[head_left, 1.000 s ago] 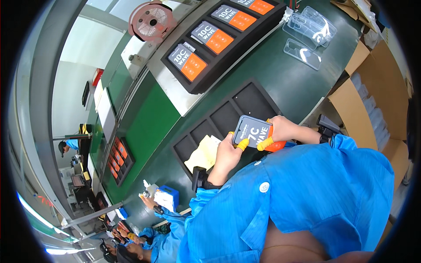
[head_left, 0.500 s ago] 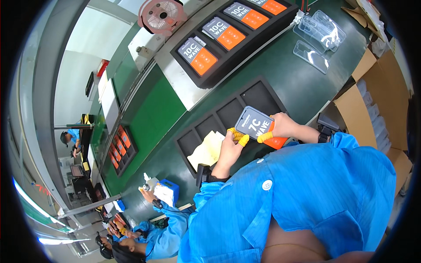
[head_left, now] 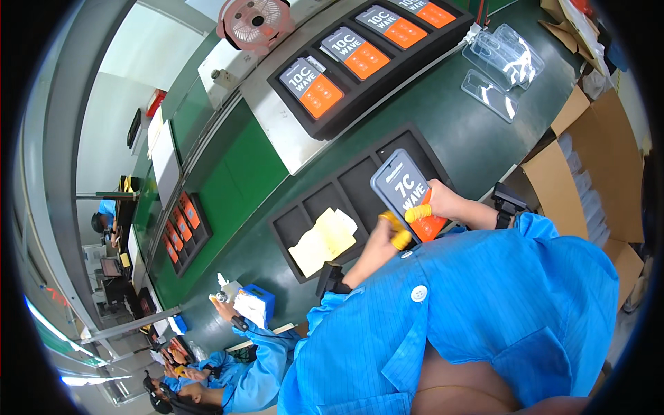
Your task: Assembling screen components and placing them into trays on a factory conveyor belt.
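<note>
Right hand (thumb across phone)

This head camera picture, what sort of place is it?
Probably a phone factory or workshop: the right hand holds a phone, more phones sit in a black tray, and co-workers in blue are along the green bench.

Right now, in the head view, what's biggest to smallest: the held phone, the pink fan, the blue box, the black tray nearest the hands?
1. Black tray
2. Held phone and pink fan: too alike to rank
3. Blue box
</note>
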A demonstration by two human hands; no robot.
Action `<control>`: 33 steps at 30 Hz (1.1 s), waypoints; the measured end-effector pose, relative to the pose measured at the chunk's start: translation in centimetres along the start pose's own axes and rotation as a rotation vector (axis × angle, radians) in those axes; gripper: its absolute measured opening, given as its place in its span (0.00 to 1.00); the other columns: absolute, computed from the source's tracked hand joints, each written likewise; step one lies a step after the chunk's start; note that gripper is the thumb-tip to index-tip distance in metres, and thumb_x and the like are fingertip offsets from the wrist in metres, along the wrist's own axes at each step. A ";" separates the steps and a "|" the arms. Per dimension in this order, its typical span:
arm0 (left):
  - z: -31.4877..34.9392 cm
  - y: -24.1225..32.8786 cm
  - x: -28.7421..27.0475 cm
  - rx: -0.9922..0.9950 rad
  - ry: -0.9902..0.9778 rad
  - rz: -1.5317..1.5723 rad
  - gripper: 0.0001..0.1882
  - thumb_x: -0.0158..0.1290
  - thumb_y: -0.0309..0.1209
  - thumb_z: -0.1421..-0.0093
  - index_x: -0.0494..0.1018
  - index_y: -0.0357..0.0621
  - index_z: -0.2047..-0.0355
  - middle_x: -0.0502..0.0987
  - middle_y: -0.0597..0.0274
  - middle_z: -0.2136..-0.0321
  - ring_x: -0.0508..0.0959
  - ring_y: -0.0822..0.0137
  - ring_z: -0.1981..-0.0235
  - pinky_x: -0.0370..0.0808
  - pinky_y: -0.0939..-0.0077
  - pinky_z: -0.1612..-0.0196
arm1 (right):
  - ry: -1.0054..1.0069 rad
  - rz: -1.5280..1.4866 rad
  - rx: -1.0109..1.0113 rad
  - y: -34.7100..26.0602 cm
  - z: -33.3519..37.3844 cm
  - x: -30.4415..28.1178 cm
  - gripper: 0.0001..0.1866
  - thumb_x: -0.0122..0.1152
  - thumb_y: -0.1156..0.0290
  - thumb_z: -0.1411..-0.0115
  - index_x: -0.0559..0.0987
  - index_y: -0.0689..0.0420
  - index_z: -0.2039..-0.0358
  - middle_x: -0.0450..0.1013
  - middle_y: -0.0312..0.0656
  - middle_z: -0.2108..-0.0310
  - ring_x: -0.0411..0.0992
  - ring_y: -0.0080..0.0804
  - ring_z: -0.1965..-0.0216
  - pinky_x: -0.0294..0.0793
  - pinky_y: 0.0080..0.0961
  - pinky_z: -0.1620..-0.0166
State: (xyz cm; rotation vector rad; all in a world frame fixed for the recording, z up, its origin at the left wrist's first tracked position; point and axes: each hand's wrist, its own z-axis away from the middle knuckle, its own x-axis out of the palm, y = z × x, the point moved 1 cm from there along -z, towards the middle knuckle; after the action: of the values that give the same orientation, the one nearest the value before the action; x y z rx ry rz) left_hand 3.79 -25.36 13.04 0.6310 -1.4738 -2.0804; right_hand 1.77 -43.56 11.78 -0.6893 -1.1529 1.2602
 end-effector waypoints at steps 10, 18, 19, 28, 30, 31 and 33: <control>-0.1 -0.1 1.3 -0.021 0.234 -0.353 0.12 0.47 0.31 0.50 0.67 0.36 0.67 0.72 0.42 0.78 0.73 0.47 0.74 0.70 0.61 0.70 | 0.209 0.023 -0.155 -0.7 -1.1 2.5 0.17 0.67 0.67 0.59 0.74 0.61 0.69 0.73 0.38 0.72 0.70 0.22 0.69 0.69 0.19 0.66; 3.1 -2.5 -1.6 -0.067 0.194 -0.063 0.13 0.40 0.30 0.42 0.62 0.38 0.58 0.73 0.57 0.68 0.73 0.66 0.66 0.68 0.74 0.61 | 0.165 0.078 -0.160 1.4 -3.1 6.0 0.15 0.63 0.68 0.55 0.74 0.62 0.68 0.73 0.40 0.72 0.71 0.23 0.70 0.70 0.20 0.66; 4.0 -3.8 -2.1 0.065 0.232 0.025 0.14 0.39 0.32 0.41 0.61 0.37 0.57 0.71 0.57 0.66 0.72 0.67 0.64 0.67 0.74 0.61 | 0.104 0.100 -0.173 1.7 -3.6 6.6 0.15 0.62 0.67 0.54 0.74 0.62 0.68 0.73 0.39 0.72 0.71 0.23 0.70 0.69 0.20 0.65; 8.5 -11.7 -7.4 -0.183 0.729 0.219 0.16 0.33 0.34 0.39 0.63 0.35 0.58 0.71 0.60 0.66 0.70 0.73 0.66 0.67 0.80 0.63 | -0.150 0.851 0.072 4.1 -9.5 10.3 0.27 0.57 0.48 0.55 0.74 0.63 0.70 0.72 0.50 0.70 0.71 0.41 0.67 0.69 0.29 0.62; 8.4 -13.2 -8.7 -0.222 0.742 0.100 0.15 0.34 0.33 0.39 0.64 0.35 0.61 0.72 0.60 0.72 0.72 0.71 0.73 0.68 0.81 0.70 | -0.117 0.856 0.044 3.3 -9.3 9.3 0.26 0.58 0.48 0.57 0.75 0.62 0.70 0.72 0.48 0.71 0.71 0.39 0.67 0.69 0.28 0.63; 8.2 -12.9 -8.9 -0.218 0.737 0.109 0.15 0.34 0.33 0.39 0.64 0.35 0.61 0.72 0.60 0.72 0.72 0.71 0.73 0.68 0.81 0.70 | -0.080 0.825 -0.052 3.9 -9.2 7.9 0.26 0.58 0.46 0.58 0.76 0.59 0.71 0.72 0.48 0.71 0.71 0.41 0.70 0.69 0.29 0.66; 7.6 -12.6 -9.6 -0.340 0.584 -0.075 0.14 0.35 0.33 0.39 0.65 0.35 0.64 0.72 0.61 0.74 0.72 0.73 0.75 0.69 0.81 0.73 | 0.063 0.780 -0.048 3.2 -8.1 5.4 0.22 0.60 0.51 0.58 0.76 0.59 0.72 0.72 0.46 0.74 0.71 0.38 0.73 0.70 0.28 0.68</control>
State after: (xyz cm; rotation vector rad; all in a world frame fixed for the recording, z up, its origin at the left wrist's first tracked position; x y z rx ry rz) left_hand 4.59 -10.18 4.14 1.0488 -0.7624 -1.9057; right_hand 7.67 -36.22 7.74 -1.2770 -0.8806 1.8365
